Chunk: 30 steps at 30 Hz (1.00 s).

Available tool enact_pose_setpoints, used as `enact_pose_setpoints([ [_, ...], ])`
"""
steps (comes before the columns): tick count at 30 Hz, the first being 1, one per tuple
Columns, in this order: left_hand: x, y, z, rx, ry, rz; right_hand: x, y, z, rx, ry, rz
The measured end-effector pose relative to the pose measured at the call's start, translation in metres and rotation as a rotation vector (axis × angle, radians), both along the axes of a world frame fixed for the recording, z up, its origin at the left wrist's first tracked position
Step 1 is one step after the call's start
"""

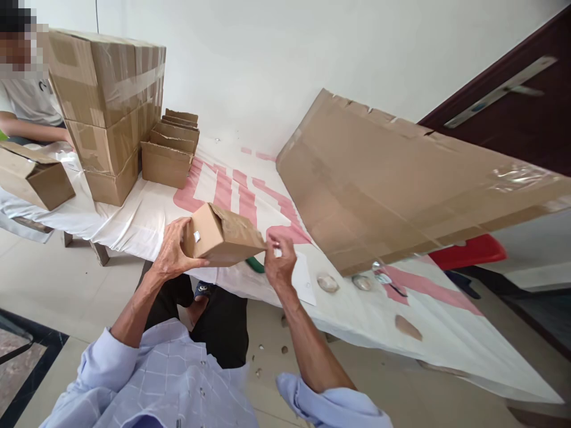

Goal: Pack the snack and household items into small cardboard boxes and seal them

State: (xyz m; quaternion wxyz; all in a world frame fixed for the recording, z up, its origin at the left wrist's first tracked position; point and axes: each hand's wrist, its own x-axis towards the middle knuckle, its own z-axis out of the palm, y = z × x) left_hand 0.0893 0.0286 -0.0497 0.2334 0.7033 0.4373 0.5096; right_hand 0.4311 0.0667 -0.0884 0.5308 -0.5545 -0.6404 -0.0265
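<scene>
Fingers (pixel 176 229) of the left hand (pixel 173 252), left of centre in the frame, were clamped on the left end of a box (pixel 232 252), the thumb lying along its lower edge. The right hand (pixel 279 258), just right of centre, had its fingers curled at the box's right corner; whether they pinched the edge, I could not tell. In this head view the box sat tilted near the middle of the frame, a small white label (pixel 197 236) on its left face.

A green object (pixel 255 264) showed partly under it, with paper (pixel 303 282) just right of the right wrist. Farther right lay two clear rolls (pixel 328 283) on the white cloth (pixel 357 315). A large cardboard sheet (pixel 392 184) leaned across the right half.

At upper left rose a stack of boxes (pixel 116 89), smaller open boxes (pixel 166 163) just right of it. Another box (pixel 33 178) stood at the left edge, near a seated person (pixel 29 104). A dark door (pixel 495 119) filled the upper right corner.
</scene>
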Motion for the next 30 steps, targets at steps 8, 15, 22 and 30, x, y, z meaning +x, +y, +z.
enact_pose_setpoints([
  [8,0.004,-0.006,0.023,-0.016,0.135,0.118,-0.054,-0.018,0.162,0.307,-0.271,0.285],
  [15,0.015,-0.014,0.026,-0.030,0.200,0.139,-0.107,-0.033,0.171,0.148,-0.611,0.683],
  [22,0.024,-0.015,0.034,0.010,0.223,0.109,-0.125,-0.014,0.174,0.041,-0.991,0.693],
  [30,0.025,-0.018,0.040,-0.017,0.239,0.100,-0.130,0.000,0.168,0.005,-1.047,0.743],
])
